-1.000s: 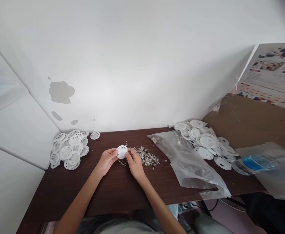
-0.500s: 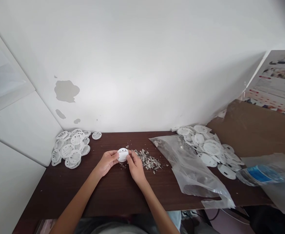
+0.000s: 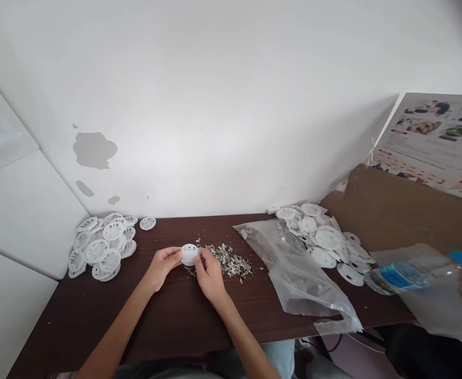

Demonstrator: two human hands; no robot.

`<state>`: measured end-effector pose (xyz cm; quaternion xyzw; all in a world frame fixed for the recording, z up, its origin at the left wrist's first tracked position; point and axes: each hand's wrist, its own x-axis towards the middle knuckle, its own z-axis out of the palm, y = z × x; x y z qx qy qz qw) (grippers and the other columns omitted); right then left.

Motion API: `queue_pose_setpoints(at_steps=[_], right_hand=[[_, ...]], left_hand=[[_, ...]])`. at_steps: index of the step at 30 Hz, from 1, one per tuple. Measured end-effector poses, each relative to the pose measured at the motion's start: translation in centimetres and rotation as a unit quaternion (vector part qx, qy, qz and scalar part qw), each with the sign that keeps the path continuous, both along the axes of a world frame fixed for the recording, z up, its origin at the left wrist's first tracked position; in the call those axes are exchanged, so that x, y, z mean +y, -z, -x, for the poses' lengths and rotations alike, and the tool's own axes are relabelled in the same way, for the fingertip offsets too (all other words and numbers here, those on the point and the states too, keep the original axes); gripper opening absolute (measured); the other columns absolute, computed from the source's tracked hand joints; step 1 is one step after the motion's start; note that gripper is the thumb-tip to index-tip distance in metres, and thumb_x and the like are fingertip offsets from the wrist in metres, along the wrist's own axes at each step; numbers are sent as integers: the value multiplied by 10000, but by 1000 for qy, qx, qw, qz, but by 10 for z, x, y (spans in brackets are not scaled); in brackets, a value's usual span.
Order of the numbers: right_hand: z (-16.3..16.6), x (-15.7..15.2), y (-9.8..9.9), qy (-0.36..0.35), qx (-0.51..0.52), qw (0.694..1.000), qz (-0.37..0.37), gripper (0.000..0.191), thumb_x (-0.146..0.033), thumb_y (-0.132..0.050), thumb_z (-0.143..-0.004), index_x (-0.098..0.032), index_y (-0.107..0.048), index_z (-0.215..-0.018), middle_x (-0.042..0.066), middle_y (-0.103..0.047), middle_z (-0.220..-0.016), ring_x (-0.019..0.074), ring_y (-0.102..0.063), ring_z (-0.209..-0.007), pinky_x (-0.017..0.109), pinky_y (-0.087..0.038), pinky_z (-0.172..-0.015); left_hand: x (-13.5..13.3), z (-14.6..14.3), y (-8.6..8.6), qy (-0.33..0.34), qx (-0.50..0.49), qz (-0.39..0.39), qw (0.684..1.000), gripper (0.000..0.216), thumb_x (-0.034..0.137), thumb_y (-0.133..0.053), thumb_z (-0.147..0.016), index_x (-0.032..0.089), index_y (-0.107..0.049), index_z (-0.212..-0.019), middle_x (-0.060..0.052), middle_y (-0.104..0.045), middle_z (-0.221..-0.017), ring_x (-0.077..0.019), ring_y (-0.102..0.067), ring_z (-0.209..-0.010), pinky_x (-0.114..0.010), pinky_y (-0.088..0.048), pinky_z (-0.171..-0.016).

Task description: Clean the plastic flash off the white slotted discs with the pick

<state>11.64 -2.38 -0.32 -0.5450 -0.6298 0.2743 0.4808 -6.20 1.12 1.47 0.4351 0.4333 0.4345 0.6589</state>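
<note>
left hand point(image 3: 161, 266) grips white disc point(image 3: 189, 254) above the table point(image 3: 175, 316) | right hand point(image 3: 208, 272) pinches same disc's edge | clear bag point(image 3: 294, 263) lies open, specks inside | trimmings point(image 3: 231, 259) beside right hand | slotted discs point(image 3: 102, 245) piled left

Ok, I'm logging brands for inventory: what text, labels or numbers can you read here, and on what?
On the poster: printed headings and lines, too blurred to read.
On the water bottle: a blue label, print too small to read.
On the held white plastic disc: no markings visible.
</note>
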Motion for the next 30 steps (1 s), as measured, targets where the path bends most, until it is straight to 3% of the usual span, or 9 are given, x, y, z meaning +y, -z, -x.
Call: queue_pose_setpoints(at_steps=[5, 10, 16, 24, 27, 30], right_hand=[[5, -3, 3, 15, -50, 999, -14, 268, -372, -433, -1024, -197, -618, -1111, 18, -657, -742, 194, -595, -590, 277, -418, -554], [2, -6, 0, 5, -52, 998, -32, 312, -371, -428, -1040, -190, -633, -1191, 35, -690, -794, 185, -612, -594, 283, -463, -584], [-3, -3, 1, 15, -107, 984, -141, 312, -299, -477, -1046, -214, -709, -1238, 137, -766, -1177, 242, -752, -1001, 317, -587, -793], [-2, -4, 13, -21, -278, 939, -201, 367, -195, -480, -1041, -264, -730, -1302, 123, -740, -1329, 191, -771, -817, 269, -575, -646], [1, -6, 13, -34, -290, 927, -233, 370, -162, -487, -1025, -256, -723, -1295, 104, -742, -1331, 166, -769, -804, 247, -589, -651], [3, -7, 11, -12, -249, 937, -244, 333, -176, -511, -1031, -247, -714, -1286, 104, -742, -1327, 166, -782, -837, 238, -608, -660]], left_hand=[[1, -2, 4, -36, 62, -44, 996, 430, 483, -852, -782, 184, -821, -1090, -112, -808, -1105, -289, -731, -1031, -388, -584, -916], [1, -2, 6, -32, 59, -57, 996, 428, 500, -843, -787, 203, -814, -1094, -106, -797, -1144, -276, -727, -1035, -356, -584, -891], [2, 3, 2, -33, 54, -56, 996, 556, 575, -818, -798, 209, -756, -1212, -142, -770, -1236, -311, -736, -1113, -359, -589, -874], [-12, 4, 2, -42, 24, -118, 992, 675, 392, -913, -722, 203, -657, -1317, -152, -696, -1405, -326, -653, -1317, -445, -534, -1114], [-15, 7, 2, -46, 28, -115, 992, 649, 387, -903, -730, 182, -662, -1297, -155, -711, -1381, -333, -653, -1317, -460, -528, -1129], [-15, 11, 2, -48, 27, -112, 992, 645, 390, -892, -744, 170, -663, -1305, -155, -716, -1373, -330, -657, -1309, -444, -539, -1116]])
